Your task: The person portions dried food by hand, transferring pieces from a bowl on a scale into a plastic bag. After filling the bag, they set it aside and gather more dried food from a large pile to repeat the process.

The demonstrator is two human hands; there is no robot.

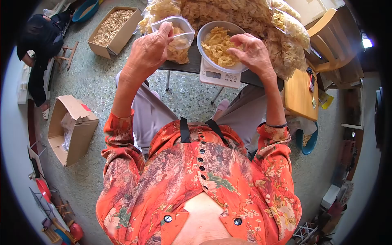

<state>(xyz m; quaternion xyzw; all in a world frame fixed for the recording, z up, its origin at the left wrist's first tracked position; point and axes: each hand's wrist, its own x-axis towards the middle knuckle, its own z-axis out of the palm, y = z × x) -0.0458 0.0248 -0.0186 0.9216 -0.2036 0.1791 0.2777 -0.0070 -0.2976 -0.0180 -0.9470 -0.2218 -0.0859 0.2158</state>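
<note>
My left hand (pixel 149 49) is closed on the rim of a clear plastic bag (pixel 183 34), whose mouth stands wide. Pale yellow dried flakes lie in the bag's lower part. My right hand (pixel 255 53) hovers over the right side of a white bowl (pixel 201 45), thumb and fingers curved and apart, with nothing visible between them. Yellow dried flakes (pixel 219 45) partly fill the bowl. Beneath it sits a white kitchen scale (pixel 220 77) with a small display, at the near edge of a dark table.
Filled clear bags (pixel 241 14) are piled across the table's far side. A cardboard box of brown pieces (pixel 114 26) and a tipped carton (pixel 73 130) stand on the floor at left. At right are a wooden chair (pixel 332 41) and wooden stool (pixel 300 92). Another person (pixel 38 41) sits far left.
</note>
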